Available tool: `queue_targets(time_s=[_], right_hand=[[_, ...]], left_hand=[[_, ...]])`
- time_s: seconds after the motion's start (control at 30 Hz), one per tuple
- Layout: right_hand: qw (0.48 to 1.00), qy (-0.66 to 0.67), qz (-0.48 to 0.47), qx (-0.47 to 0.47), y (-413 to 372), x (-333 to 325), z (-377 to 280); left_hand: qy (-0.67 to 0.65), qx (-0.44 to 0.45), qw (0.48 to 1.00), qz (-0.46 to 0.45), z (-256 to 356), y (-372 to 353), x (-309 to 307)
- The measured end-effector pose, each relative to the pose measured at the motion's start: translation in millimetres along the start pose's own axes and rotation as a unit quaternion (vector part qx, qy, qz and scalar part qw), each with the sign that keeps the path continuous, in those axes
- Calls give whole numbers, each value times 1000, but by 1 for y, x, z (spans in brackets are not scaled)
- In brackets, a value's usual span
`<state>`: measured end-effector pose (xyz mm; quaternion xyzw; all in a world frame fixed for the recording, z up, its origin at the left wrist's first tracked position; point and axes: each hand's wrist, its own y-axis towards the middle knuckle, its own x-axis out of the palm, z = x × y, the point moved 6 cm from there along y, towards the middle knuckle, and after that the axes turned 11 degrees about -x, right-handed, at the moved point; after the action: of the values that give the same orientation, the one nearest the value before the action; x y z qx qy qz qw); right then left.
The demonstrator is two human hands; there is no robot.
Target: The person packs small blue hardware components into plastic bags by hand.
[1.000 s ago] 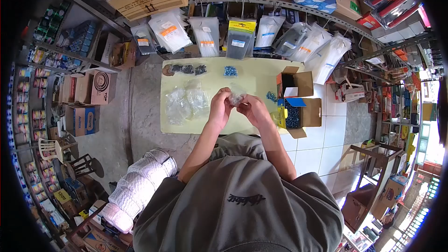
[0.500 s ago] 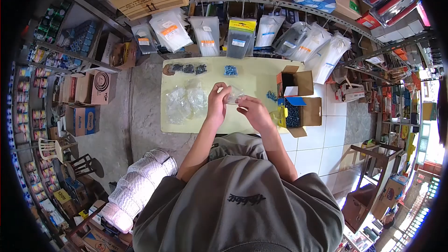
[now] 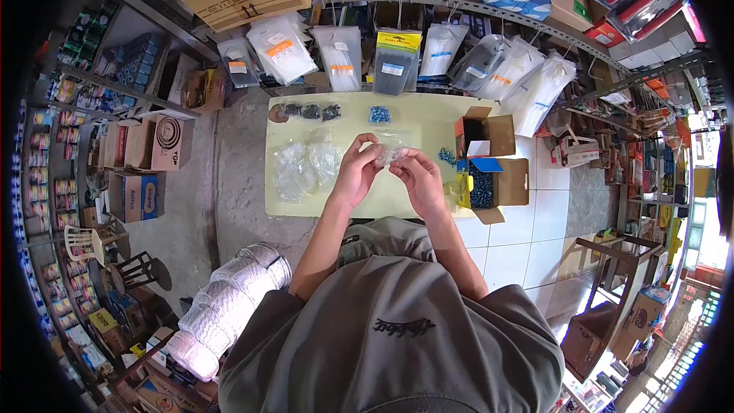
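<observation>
A small clear plastic bag (image 3: 393, 140) is pinched between both hands above the pale yellow table (image 3: 359, 203). My left hand (image 3: 358, 170) grips its left side, fingers closed. On the other side, my right hand (image 3: 419, 174) holds the edge between thumb and fingers. Left of my hands lie two heaps of clear plastic bags (image 3: 297, 172). Beyond the hands is a filled pack of blue-capped pieces (image 3: 379, 114). To the right, a few loose blue pieces (image 3: 446, 156) lie beside an open carton (image 3: 482, 187) full of similar pieces.
Several packs of dark pieces (image 3: 311, 112) line the table's far left edge. A second open carton (image 3: 489, 136) stands at the back right. Packs of cable ties (image 3: 336, 57) hang from the shelf beyond the table. A large white rope roll (image 3: 229, 306) stands on the floor at left.
My right hand has risen slightly and come closer to my left. The plastic bag now stands spread out above the fingertips.
</observation>
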<state>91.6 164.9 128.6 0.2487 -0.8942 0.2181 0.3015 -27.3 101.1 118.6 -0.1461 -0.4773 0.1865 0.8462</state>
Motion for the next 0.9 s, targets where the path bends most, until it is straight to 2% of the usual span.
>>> queue_targets(time_s=[0.13,0.27,0.4,0.47,0.53,0.73,0.9], right_hand=[[998,-47,35,-20,4,1,-8],[1000,-23,7,-1,5,-1,-3],[996,64,14,61,0,-4,9],[992,98,11,75,3,-9,13],[961,240,-33,137,1,-1,13],[974,215,41,54,-1,4,2],[982,178,0,68,-6,7,7]], left_hand=[[30,-5,1000,2,-1,-4,5],[79,-11,997,-16,1,-4,-4],[70,-33,997,-9,3,-5,-9],[3,-49,998,-47,-2,-5,-8],[-20,-40,997,-60,-8,-7,-10],[-90,8,994,-59,-16,-4,-11],[-94,21,995,13,-8,-2,-8]])
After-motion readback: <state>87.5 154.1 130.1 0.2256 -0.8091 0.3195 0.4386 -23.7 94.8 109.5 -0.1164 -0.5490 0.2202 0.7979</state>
